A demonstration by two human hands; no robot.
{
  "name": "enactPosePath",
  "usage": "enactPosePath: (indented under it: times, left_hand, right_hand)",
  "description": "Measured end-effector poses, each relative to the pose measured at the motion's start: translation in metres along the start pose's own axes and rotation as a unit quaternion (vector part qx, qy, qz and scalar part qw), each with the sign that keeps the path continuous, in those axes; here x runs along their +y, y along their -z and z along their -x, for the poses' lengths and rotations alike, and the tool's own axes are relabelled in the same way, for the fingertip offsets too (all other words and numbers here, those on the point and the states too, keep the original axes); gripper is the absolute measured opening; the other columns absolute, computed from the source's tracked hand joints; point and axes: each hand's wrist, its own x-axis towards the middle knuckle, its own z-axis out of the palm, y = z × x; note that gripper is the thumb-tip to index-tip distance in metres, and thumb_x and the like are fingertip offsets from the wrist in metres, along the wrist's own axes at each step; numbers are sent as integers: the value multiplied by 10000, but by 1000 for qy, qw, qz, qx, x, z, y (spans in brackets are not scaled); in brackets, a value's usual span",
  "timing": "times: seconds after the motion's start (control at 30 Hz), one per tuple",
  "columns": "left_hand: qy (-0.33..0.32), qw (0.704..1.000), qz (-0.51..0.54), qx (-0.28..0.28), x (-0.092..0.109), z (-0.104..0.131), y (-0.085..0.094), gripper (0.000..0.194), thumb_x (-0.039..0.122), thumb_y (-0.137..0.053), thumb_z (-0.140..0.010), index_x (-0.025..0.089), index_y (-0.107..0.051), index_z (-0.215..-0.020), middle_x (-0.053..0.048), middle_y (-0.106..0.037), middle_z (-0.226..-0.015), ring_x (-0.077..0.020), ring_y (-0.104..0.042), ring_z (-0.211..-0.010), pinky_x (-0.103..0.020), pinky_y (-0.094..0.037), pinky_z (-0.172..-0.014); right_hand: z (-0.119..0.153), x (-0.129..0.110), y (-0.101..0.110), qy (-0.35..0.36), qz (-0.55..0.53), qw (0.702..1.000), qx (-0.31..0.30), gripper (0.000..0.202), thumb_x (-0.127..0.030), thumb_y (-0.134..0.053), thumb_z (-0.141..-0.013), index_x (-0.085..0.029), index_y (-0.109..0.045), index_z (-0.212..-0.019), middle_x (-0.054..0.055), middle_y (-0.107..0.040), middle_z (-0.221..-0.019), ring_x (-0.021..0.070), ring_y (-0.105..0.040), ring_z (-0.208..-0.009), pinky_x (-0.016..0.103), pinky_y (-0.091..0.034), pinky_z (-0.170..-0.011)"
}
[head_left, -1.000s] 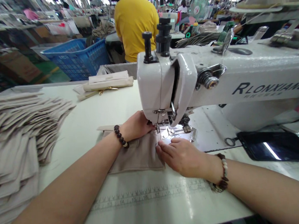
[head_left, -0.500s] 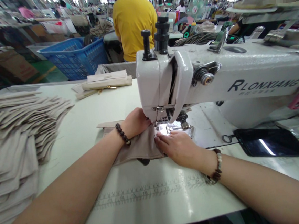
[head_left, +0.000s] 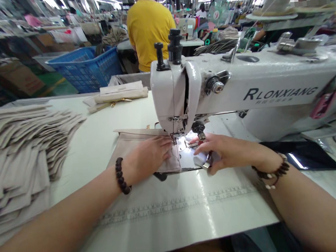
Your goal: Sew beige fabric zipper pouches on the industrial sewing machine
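Note:
My left hand lies flat on a beige fabric piece, its fingertips close to the needle and presser foot of a white sewing machine. The fabric's right edge runs beside the foot, and a stitched line shows near its top fold. To the right of the foot, my right hand curls its thumb and fingers around a shiny metal guide on the machine bed. Part of that guide is hidden by the fingers.
A stack of beige fabric pieces covers the table's left side. Folded pieces with brass-coloured hardware lie at the back. A dark tablet-like device rests on the right. Beyond are a blue basket and a person in yellow.
My right hand has left the fabric and moved right onto the metal guide. My left hand has moved nearer me and flattened over the fabric. The camera view has shifted slightly.

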Motion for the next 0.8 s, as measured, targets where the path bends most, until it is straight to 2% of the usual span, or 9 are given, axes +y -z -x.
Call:
enactPosePath:
  times: [0.17,0.3,0.43,0.5,0.57,0.63,0.67,0.73,0.8]
  left_hand:
    - [60,998,17,14,2,1,-6,293,280,-533,-830,113,-578,-1066,-75,-593,-1127,-181,-512,-1058,-276,-358,-937]
    - [41,999,24,24,2,0,-5,226,234,-509,-845,129,-594,-1026,-61,-600,-1112,-166,-507,-1058,-267,-352,-936]
    - [19,998,59,24,2,3,-4,194,209,-510,-843,139,-596,-1003,-49,-609,-1080,-160,-502,-1052,-264,-361,-942]
    - [23,996,84,16,3,6,-3,288,333,-533,-825,134,-583,-1027,-69,-598,-1084,-185,-506,-1040,-290,-389,-923]
    - [26,995,91,11,5,9,-2,488,513,-552,-753,111,-579,-1028,-109,-581,-1092,-233,-509,-1024,-347,-416,-899]
    - [17,996,81,19,9,12,-1,586,594,-554,-700,98,-584,-1011,-132,-576,-1082,-259,-522,-989,-383,-438,-862]
    - [12,997,78,27,11,14,-2,548,574,-548,-719,104,-588,-998,-127,-581,-1071,-253,-533,-968,-380,-448,-845]
    - [0,995,89,48,14,17,-3,370,450,-493,-815,128,-597,-965,-94,-603,-1029,-210,-556,-917,-341,-467,-811]
    - [-11,991,113,76,15,19,-5,274,334,-414,-877,145,-604,-937,-66,-623,-985,-173,-571,-867,-306,-480,-780]
  right_hand:
    - [2,4,3,-22,-15,1000,8,301,-195,-743,-604,-205,-631,-883,25,-550,-987,136,-524,-872,232,-401,-735]
    - [-2,2,-4,-17,9,999,29,262,-240,-749,-603,-189,-625,-828,11,-543,-882,119,-509,-781,216,-377,-665]
    - [-22,-4,-24,-92,115,980,134,215,-325,-695,-673,-153,-605,-766,34,-552,-781,147,-469,-718,257,-322,-621]
    - [-34,-7,-35,-125,170,959,186,223,-355,-643,-724,-138,-591,-730,43,-553,-715,161,-456,-704,277,-300,-623]
    - [-41,-8,-43,-134,207,945,217,242,-371,-608,-752,-136,-580,-704,55,-559,-712,169,-453,-710,290,-292,-634]
    - [-41,-8,-45,-109,233,940,224,231,-354,-566,-788,-136,-579,-714,66,-568,-750,166,-451,-707,291,-289,-634]
    - [-38,-8,-44,-80,243,941,220,221,-336,-536,-812,-136,-581,-728,67,-570,-767,160,-450,-700,288,-286,-625]
    - [-31,-10,-42,11,249,947,201,226,-315,-471,-853,-140,-579,-759,58,-564,-779,148,-446,-687,277,-281,-604]
    - [-24,-15,-40,102,243,947,183,258,-317,-420,-880,-142,-571,-766,40,-548,-753,139,-434,-679,275,-282,-596]
